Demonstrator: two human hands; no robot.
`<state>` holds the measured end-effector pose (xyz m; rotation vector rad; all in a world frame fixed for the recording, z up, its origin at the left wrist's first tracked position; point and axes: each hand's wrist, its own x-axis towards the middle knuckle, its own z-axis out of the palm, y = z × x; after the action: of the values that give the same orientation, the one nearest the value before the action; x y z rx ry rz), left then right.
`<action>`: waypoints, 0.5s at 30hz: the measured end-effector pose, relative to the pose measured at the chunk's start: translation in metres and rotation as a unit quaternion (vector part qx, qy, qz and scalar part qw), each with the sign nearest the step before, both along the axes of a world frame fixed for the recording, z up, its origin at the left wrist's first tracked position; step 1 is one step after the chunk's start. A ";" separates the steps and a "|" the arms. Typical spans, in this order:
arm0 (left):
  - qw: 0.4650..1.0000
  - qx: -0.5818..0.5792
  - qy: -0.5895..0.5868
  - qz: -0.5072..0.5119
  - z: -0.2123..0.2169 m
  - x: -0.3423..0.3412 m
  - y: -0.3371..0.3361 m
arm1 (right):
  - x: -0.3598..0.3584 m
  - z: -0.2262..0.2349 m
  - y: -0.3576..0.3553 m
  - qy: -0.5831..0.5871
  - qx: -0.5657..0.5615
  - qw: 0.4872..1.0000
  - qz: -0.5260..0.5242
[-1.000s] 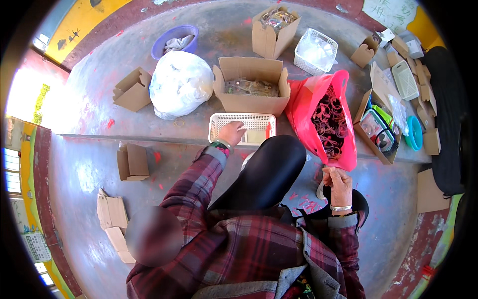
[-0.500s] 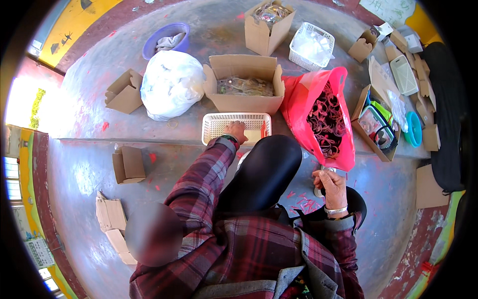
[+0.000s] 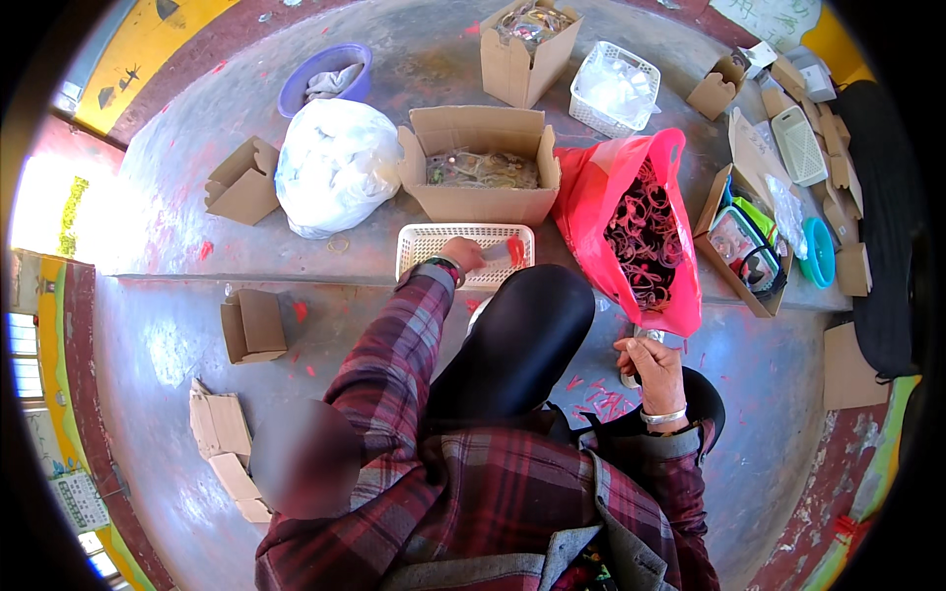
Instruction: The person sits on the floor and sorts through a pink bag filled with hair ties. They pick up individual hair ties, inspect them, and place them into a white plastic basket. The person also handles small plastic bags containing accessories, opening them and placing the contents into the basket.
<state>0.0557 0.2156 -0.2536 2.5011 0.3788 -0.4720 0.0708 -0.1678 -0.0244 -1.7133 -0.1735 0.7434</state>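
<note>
A white perforated plastic basket [image 3: 406, 258] stands at the edge of the raised floor in front of me. Over it reaches my left hand [image 3: 463, 253], fingers closed on a flat pale strip with a red end [image 3: 514, 251] that points right; its exact kind is too blurred to tell. To the right, above my bent knee, my right hand [image 3: 652, 376] is held with thumb and fingers pinched together. What it grips, if anything, cannot be made out. Just past those fingertips a pink-red plastic bag [image 3: 594, 197] leans open, full of dark and pink looped bands [image 3: 645, 236].
Behind the basket sits an open cardboard box [image 3: 483, 207] of clear-wrapped items. A stuffed white bag [image 3: 337, 172] and a purple basin [image 3: 296, 89] lie left of it. A box of packets [image 3: 734, 258] stands right, near a turquoise basket [image 3: 817, 254]. Red scraps [image 3: 603, 402] litter the floor.
My left hand has drawn slightly left and back in the basket. The pale strip with the red end now shows tilted at its fingers. My right hand has barely moved.
</note>
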 end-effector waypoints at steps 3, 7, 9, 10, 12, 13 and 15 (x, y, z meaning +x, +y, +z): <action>1.000 0.019 0.018 -0.008 0.006 0.001 0.013 | 0.000 0.000 0.001 0.004 0.000 1.000 -0.001; 0.997 0.005 0.052 0.056 -0.002 -0.009 0.026 | -0.001 0.002 0.005 0.004 -0.004 1.000 0.008; 0.995 0.016 0.019 0.101 -0.008 -0.012 0.026 | -0.001 0.002 0.005 0.004 -0.010 1.000 0.009; 0.992 0.001 0.016 0.122 -0.007 -0.012 0.023 | -0.001 0.001 0.004 0.006 -0.012 1.000 0.007; 0.986 -0.028 0.011 0.167 0.000 -0.014 0.018 | -0.001 0.001 0.004 0.005 -0.014 1.000 0.009; 0.982 -0.035 -0.013 0.184 -0.006 -0.017 0.018 | -0.001 0.001 0.005 0.004 -0.014 1.000 0.012; 0.974 -0.051 -0.061 0.214 -0.017 -0.020 0.017 | -0.001 0.001 0.005 0.004 -0.014 1.000 0.014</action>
<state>0.0361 0.2322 -0.2704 2.2464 0.7994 -0.1576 0.0700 -0.1625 -0.0236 -1.7379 -0.1818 0.7762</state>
